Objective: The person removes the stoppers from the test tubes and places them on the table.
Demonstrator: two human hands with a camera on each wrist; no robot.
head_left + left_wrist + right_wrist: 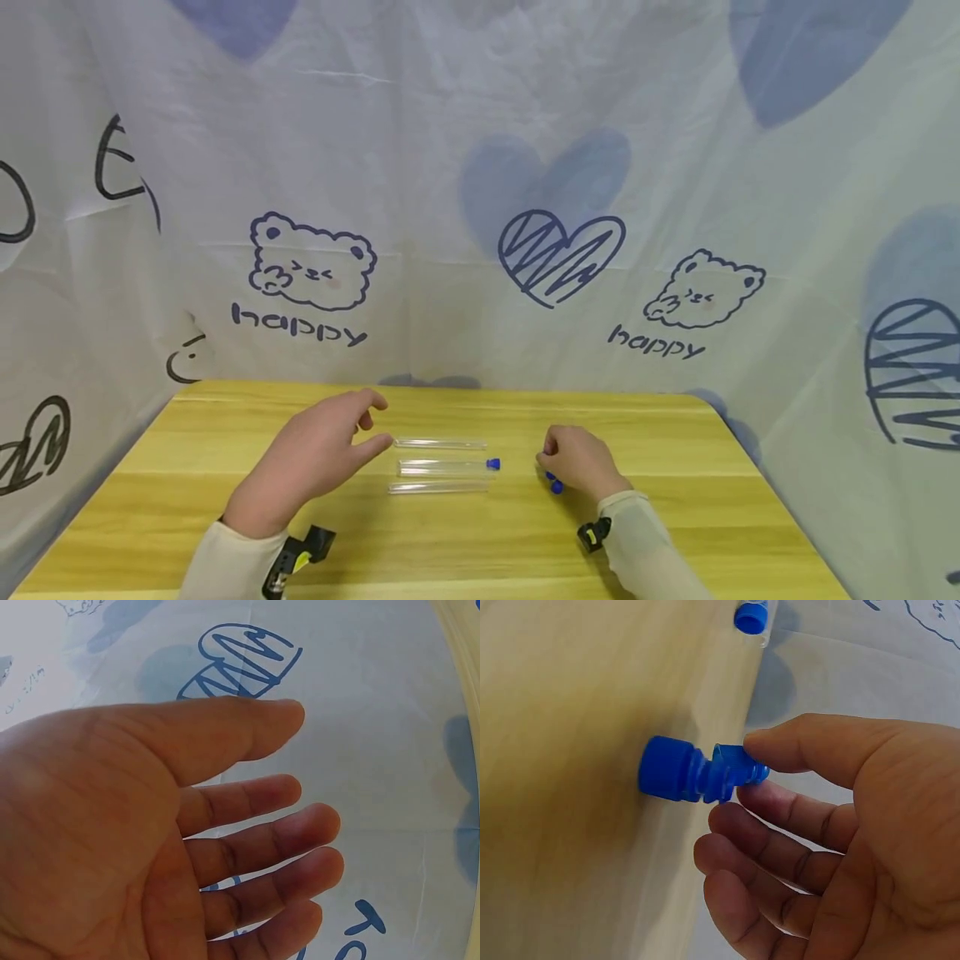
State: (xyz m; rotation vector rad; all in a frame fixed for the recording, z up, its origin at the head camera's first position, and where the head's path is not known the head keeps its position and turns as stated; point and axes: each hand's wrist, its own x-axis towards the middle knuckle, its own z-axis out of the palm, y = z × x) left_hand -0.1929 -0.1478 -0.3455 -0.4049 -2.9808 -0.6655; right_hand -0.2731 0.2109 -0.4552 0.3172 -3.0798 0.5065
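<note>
Three clear test tubes lie side by side on the table: a far tube [441, 444], a middle tube [442, 468] and a near tube [438, 487]. The middle one has a blue stopper [492, 464] in its right end. Left of them, my left hand [318, 454] hovers with loosely bent fingers and holds nothing; its palm shows bare in the left wrist view. At the right, my right hand [581, 460] pinches a ribbed blue stopper [733, 763] between thumb and index finger. Another blue stopper [667, 769] lies on the table right beside it, nearer the wrist camera.
The wooden table [450, 550] has its far edge close to a hanging white cloth [435, 250] printed with hearts and bears. The cloth also runs along the left and right sides. A black wrist camera [300, 554] sits on each sleeve.
</note>
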